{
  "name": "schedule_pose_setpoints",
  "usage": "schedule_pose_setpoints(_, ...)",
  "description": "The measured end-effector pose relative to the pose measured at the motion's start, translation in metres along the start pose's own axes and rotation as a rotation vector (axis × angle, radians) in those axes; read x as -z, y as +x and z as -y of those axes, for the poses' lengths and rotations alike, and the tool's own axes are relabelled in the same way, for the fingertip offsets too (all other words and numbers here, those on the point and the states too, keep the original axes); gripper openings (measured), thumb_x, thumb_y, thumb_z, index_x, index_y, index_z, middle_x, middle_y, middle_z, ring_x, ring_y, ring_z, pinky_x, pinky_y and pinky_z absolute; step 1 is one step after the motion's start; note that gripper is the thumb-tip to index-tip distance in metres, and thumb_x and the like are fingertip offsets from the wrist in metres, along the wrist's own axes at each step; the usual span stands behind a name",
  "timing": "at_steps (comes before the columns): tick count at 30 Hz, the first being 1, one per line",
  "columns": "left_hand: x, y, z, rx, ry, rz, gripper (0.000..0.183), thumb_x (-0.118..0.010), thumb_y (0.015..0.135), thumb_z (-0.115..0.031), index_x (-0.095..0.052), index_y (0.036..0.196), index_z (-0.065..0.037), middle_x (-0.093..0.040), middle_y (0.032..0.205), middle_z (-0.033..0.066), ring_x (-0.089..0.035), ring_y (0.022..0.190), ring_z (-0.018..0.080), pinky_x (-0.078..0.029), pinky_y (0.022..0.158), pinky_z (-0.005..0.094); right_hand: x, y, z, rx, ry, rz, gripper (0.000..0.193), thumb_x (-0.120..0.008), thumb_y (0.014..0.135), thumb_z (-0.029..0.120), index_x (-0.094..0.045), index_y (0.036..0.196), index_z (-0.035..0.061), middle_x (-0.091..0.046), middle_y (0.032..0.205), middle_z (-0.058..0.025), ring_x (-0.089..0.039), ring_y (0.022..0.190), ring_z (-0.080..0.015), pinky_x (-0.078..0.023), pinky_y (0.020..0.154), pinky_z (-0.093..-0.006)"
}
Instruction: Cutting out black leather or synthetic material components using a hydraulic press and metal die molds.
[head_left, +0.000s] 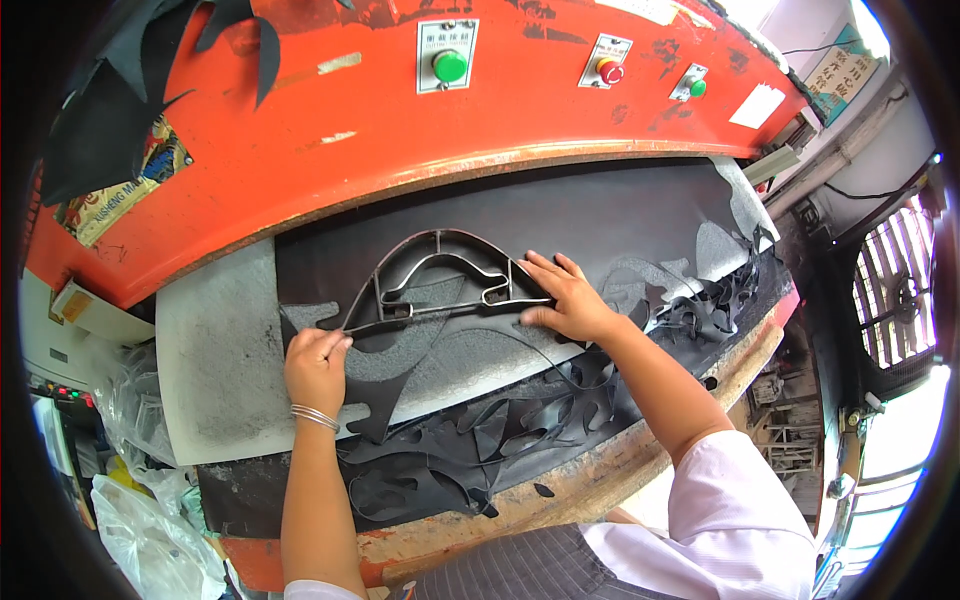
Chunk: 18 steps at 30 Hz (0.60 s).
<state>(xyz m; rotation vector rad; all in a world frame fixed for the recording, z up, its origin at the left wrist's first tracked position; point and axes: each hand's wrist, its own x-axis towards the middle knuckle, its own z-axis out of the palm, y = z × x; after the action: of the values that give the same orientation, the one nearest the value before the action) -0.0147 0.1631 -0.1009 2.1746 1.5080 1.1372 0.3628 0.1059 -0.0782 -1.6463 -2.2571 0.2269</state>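
Note:
A curved metal cutting die (438,237), with an arched outer blade, cross braces and an inner outline, rests on a dark sheet of material (620,215). At its left tip my left hand (315,365) is closed, fingers curled and pinching the end of the die. Round the right end is my right hand (570,300), its thumb below and its fingers above, gripping that corner; the palm hides the tip. Beneath and in front of the die, cut-out gaps in the sheet show the grey-white cutting board (215,350).
Tangled black offcuts (450,445) lie along the near edge, beside a worn wooden rail (610,465). An orange press beam (380,110) spans the far side, carrying a green button (449,66) and a red button (610,71). Plastic bags (155,535) sit at lower left.

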Motion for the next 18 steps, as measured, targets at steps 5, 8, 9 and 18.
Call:
schedule_pose_setpoints(5,-0.004,-0.001,-0.005,0.042,0.021,-0.004,0.012,-0.073,0.076,-0.009,-0.072,0.085,-0.001,-0.065,0.081,0.0098,-0.062,0.078,0.0265,-0.049,0.072,0.0363,-0.007,0.002,-0.002,-0.018,0.059,-0.039,0.073,-0.067,0.083,0.043,-0.042,0.14,0.0055,-0.046,0.14,-0.0212,-0.042,0.132,-0.0322,-0.025,0.113,-0.0473)
schedule_pose_setpoints(8,-0.007,0.002,-0.009,0.082,0.045,-0.008,0.012,-0.073,0.076,-0.009,-0.072,0.085,-0.001,-0.066,0.082,0.0102,-0.063,0.079,0.0266,-0.049,0.073,0.0358,-0.005,0.001,-0.003,-0.023,0.048,-0.05,0.071,-0.067,0.084,0.043,-0.043,0.14,0.0067,-0.046,0.141,-0.0211,-0.043,0.131,-0.0326,-0.025,0.113,-0.0473)
schedule_pose_setpoints(9,-0.008,0.0,-0.009,0.089,0.029,-0.019,0.012,-0.073,0.077,-0.009,-0.072,0.085,0.0,-0.066,0.083,0.0104,-0.063,0.079,0.0266,-0.049,0.073,0.0356,-0.005,0.0,-0.003,-0.035,0.035,-0.042,0.071,-0.066,0.084,0.043,-0.043,0.14,0.0075,-0.045,0.141,-0.0207,-0.043,0.131,-0.0331,-0.024,0.113,-0.0472)
schedule_pose_setpoints(18,-0.004,-0.005,-0.017,0.053,0.043,-0.034,0.012,-0.073,0.077,-0.009,-0.071,0.084,0.0,-0.067,0.083,0.0109,-0.064,0.078,0.0269,-0.05,0.072,0.0355,0.002,-0.006,-0.003,-0.032,-0.003,-0.032,0.071,-0.064,0.085,0.046,-0.043,0.14,0.0084,-0.046,0.141,-0.0207,-0.044,0.129,-0.0346,-0.024,0.112,-0.0482)
